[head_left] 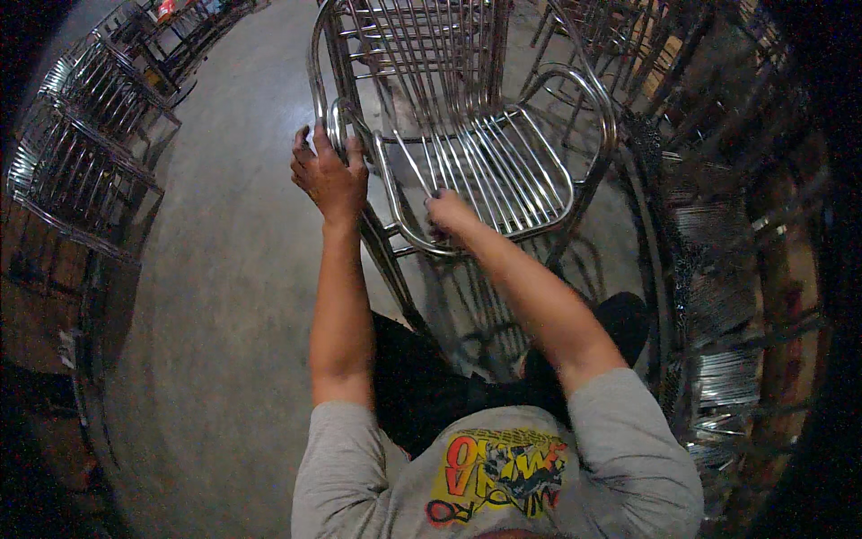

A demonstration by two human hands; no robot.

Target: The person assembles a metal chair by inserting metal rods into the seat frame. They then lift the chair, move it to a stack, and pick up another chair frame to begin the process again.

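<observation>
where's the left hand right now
In the head view, the left hand grips the left armrest of the metal chair, left of centre.

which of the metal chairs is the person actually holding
The chair straight ahead in the middle: the left hand grips its armrest and the right hand rests on its seat front. The stacked chairs at far left stand untouched.

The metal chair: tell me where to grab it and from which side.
Probably best gripped by the chair's tubular armrests, coming from the front. The round tubes curve out at each side and suit a wrapped grip. The left hand already clasps the left armrest loop from outside; the right hand rests on the front seat rail, where thin slats give less purchase.
</observation>
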